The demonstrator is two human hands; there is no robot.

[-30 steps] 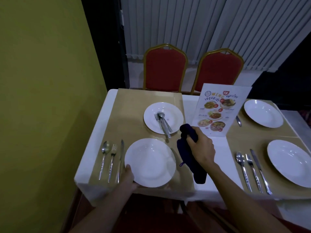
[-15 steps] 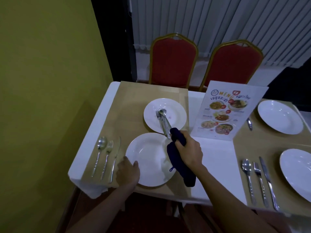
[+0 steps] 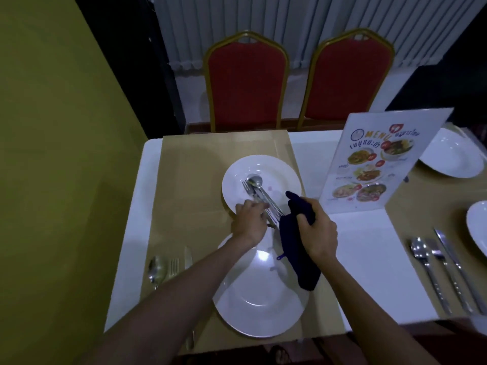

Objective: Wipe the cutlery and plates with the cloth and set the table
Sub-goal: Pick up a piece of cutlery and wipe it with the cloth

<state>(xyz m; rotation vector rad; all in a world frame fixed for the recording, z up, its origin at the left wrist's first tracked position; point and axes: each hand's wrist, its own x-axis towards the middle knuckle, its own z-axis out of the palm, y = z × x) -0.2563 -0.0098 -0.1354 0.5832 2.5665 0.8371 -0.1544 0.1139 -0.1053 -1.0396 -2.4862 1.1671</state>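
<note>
Both hands are busy, close together near the rim of the far plate (image 3: 279, 172) but not touching each other. Left hand (image 3: 250, 219) has its fingers curled onto the handles of the cutlery (image 3: 266, 200) lying on that plate. It's a spoon (image 3: 254, 181) and a fork (image 3: 247, 186) side by side, heads pointing away from the person, handle ends poking out past the plate's rim under the hand. Can't really tell if there's a third piece in that bunch. Right hand (image 3: 319, 233) is clamped round a dark blue cloth (image 3: 297, 248); one end sticks up past the knuckles and the rest hangs down over the right side of the near plate (image 3: 258, 299).

Both plates are white and sit on a tan placemat (image 3: 197, 167), far one behind near one, on a white tablecloth (image 3: 137, 219). Left of the near plate there's another spoon (image 3: 154, 270), fork (image 3: 172, 267) and knife (image 3: 187, 256) laid out in a row, partly hidden by the left forearm.

Further right, a menu card (image 3: 382, 164) with food photos stands upright on the table. Past it are two more white plates (image 3: 453, 156) (image 3: 478, 227) and a second spoon-fork-knife set (image 3: 434, 259) on its own mat. Two red chairs with gold frames (image 3: 246, 80) (image 3: 347, 75) are tucked in at the far side, with a yellow wall (image 3: 52, 154) on the left.
</note>
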